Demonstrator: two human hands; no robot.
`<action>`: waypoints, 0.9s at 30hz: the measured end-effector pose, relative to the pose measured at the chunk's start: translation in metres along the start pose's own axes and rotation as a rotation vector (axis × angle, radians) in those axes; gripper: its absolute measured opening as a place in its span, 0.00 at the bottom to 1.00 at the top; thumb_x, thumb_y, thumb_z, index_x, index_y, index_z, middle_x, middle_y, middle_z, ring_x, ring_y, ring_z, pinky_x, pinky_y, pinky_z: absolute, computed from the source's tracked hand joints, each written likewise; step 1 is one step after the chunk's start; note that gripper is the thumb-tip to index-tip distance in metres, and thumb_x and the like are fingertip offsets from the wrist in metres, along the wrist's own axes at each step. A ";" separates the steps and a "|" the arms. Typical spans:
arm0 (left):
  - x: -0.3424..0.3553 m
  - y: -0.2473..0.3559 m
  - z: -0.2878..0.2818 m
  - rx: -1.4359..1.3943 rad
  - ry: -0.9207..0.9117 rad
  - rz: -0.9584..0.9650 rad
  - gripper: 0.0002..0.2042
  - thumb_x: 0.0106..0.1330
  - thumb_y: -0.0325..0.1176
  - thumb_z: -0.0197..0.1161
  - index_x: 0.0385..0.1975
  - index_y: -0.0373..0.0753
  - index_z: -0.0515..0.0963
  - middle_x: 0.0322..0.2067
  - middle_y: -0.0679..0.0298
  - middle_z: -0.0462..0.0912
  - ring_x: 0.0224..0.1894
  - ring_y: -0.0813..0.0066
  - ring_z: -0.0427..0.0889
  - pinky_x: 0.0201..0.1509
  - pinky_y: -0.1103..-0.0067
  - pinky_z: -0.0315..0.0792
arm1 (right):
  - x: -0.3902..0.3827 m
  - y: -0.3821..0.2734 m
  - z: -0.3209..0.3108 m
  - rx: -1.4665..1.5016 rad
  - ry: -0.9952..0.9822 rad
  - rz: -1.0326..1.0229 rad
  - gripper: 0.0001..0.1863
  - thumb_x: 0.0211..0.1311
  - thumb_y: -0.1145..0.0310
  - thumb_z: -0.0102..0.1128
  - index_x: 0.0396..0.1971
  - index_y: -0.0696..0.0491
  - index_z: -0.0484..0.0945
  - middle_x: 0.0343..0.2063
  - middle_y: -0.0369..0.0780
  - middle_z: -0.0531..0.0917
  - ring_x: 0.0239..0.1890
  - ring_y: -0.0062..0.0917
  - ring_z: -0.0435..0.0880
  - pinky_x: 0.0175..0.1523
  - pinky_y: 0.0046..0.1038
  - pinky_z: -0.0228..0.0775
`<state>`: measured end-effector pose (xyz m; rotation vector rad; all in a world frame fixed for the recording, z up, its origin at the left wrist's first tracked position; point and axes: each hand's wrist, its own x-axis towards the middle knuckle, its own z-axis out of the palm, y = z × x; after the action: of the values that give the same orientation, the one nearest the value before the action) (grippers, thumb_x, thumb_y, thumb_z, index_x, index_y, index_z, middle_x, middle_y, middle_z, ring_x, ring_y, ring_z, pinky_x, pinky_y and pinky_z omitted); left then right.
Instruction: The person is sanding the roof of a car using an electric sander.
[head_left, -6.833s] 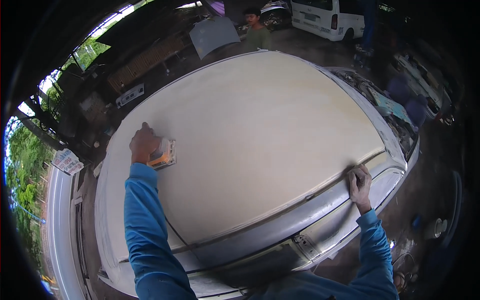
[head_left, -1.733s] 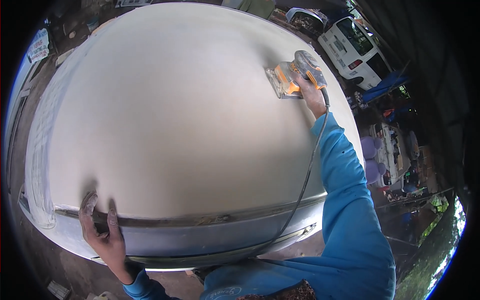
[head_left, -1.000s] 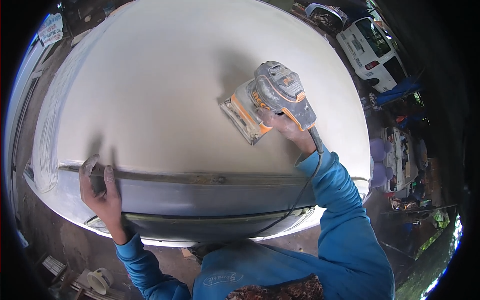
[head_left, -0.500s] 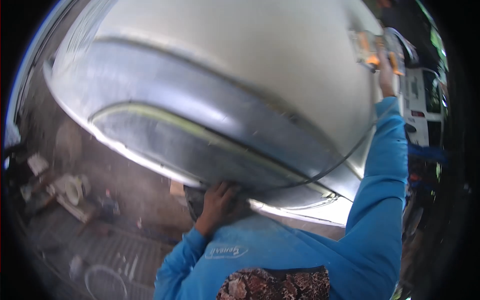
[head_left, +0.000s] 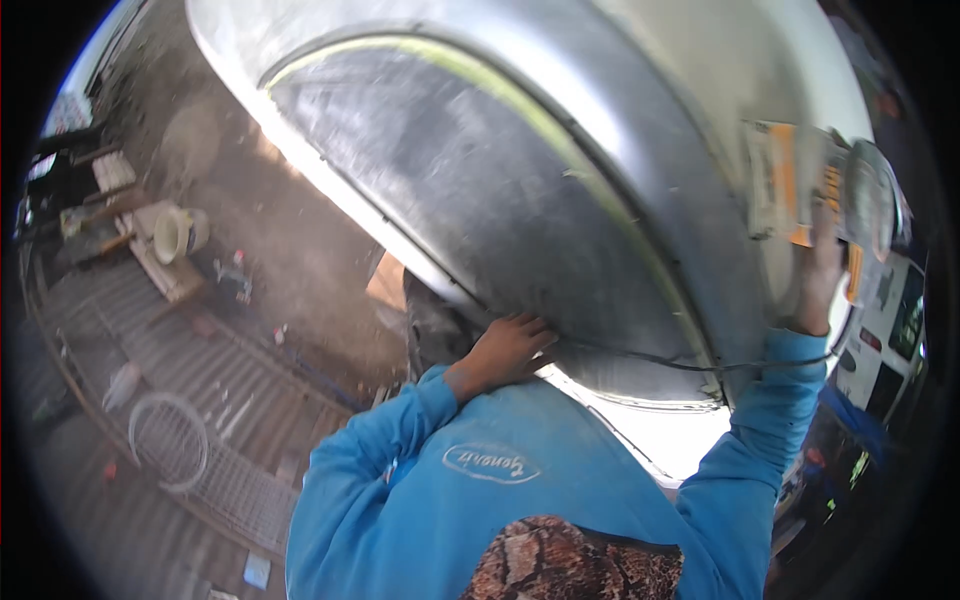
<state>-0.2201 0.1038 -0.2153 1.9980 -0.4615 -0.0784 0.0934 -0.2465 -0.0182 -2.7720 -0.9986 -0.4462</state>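
Observation:
A large, smooth, curved body panel (head_left: 420, 210) fills the space before me. It is white and grey, with a dark half-oval area edged in yellow-green. My right hand (head_left: 822, 262), arm stretched out to the right, is closed around an orange-and-grey power sander (head_left: 832, 185) at the panel's pale surface; blur hides its details. A black cord (head_left: 650, 356) runs from beside my left hand across the panel to my right forearm. At the panel's near edge lies my left hand (head_left: 508, 350), fingers extended over the rim, the cord close to its fingertips.
On the left ground stand a white bucket (head_left: 175, 235) and wooden boards (head_left: 150, 262). Nearer lie corrugated sheets (head_left: 115, 320) and a wire basket (head_left: 168, 440). A brown piece of cardboard (head_left: 387, 280) is below the panel edge. A white vehicle (head_left: 885, 340) stands at the far right.
My view has turned, so the panel appears shifted up and right. The sander and my right hand now appear lower and farther right in view. My left hand stays at the near edge.

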 end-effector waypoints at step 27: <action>-0.237 -0.202 -0.039 0.405 0.417 -1.214 0.09 0.66 0.38 0.59 0.41 0.45 0.82 0.43 0.59 0.83 0.50 0.55 0.81 0.51 0.61 0.77 | 0.109 -0.012 0.004 0.456 0.177 0.143 0.21 0.68 0.67 0.60 0.54 0.67 0.77 0.51 0.45 0.83 0.47 0.27 0.83 0.51 0.30 0.77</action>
<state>-0.3714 0.2995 -0.4087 2.3274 1.1110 -0.3236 0.1662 -0.1713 0.0144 -2.3305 -0.7440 -0.3782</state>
